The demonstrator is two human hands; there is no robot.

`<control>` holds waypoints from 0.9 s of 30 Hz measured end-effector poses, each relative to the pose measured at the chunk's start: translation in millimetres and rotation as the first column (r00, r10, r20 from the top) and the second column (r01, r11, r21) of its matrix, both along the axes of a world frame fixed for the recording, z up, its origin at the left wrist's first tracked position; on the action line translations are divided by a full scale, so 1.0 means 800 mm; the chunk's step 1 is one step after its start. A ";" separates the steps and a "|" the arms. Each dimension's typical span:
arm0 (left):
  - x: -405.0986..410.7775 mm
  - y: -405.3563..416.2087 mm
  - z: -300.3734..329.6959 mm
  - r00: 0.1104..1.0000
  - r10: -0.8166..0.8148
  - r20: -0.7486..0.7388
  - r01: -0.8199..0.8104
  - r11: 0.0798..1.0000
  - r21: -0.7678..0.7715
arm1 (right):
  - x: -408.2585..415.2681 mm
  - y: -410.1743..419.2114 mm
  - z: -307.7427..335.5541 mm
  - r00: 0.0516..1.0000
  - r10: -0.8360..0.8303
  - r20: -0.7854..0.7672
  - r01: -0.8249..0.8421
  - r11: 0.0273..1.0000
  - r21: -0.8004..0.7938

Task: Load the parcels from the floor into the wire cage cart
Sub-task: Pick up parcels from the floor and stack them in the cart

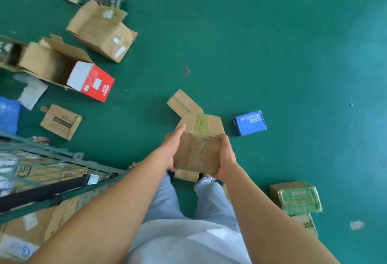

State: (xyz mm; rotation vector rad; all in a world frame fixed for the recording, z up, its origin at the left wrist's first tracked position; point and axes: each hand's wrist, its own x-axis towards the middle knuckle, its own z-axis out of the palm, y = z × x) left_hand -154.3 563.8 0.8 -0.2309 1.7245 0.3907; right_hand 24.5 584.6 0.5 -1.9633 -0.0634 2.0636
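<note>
You hold 1 brown taped cardboard parcel [198, 152] between both hands, lifted above the green floor [272, 54] in front of your legs. Your left hand [170, 148] presses its left side with the fingers laid long and fairly straight; your right hand [227, 155] wraps the right side, fingers curled under the edge. 1 loose flap juts from the parcel's far end, unsealed.

The green wire cage cart [62, 165] stands at your left, its top rail near your left forearm, with cardboard boxes already inside it.

On the floor beyond the cart lie a red and white carton [92, 81] against an open brown cardboard box [52, 62], a larger brown cardboard box [102, 31] with torn tape, and a small flat brown printed box [60, 122] just beside the cart's far edge. A small blue printed box [250, 123] lies near the held parcel's right, and a green-labelled cardboard box [296, 197] sits by your right leg.

Risks, as I judge them: the left side is only pressed, not gripped, so a quick swing toward the cart could let the parcel slide out. The loose flap could snag the cart's rail as you lift over it. More cardboard lies at your feet, so stepping left without looking may trip you.
</note>
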 end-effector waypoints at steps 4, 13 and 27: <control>-0.003 -0.056 0.077 0.989 0.141 -0.037 -0.141 0.990 0.014 | -0.017 -0.029 0.037 0.988 0.150 0.026 -0.150 0.989 0.017; -0.034 -0.233 0.107 0.913 0.408 -0.012 -0.406 0.910 0.084 | -0.079 -0.151 0.071 0.931 0.348 0.112 -0.360 0.927 0.108; -0.096 -0.659 0.129 0.587 0.808 0.051 -0.806 0.578 0.126 | -0.219 -0.502 0.126 0.610 0.771 0.185 -0.790 0.609 0.067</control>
